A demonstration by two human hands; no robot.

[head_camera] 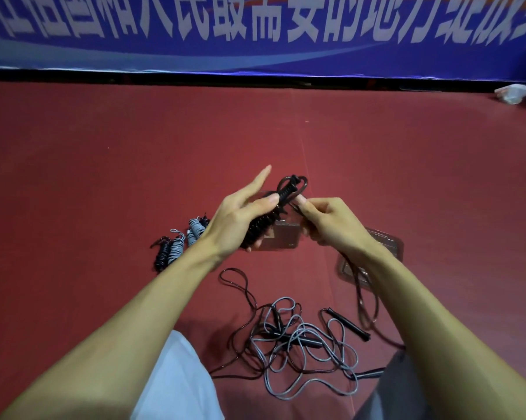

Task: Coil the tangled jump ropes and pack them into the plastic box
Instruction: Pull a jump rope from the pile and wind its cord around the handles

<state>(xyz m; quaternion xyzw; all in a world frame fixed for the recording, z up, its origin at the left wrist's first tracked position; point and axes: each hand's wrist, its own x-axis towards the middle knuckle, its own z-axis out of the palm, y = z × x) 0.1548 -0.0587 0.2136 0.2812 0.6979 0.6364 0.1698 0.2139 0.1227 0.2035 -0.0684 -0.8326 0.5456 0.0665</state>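
Tangled black and grey jump ropes (298, 344) on red floor (104, 177), nearest. Above: left hand (240, 219) grips black wound rope bundle (263, 227), long axis slanting up-right. Right hand (331, 222) pinches loose black cord (295, 206) just right of it. Clear plastic box (282, 240) just beyond.

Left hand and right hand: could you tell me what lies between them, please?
In the head view, a half-coiled black rope spans the gap: the left hand grips its wound part, and the right hand pinches its loose strand.
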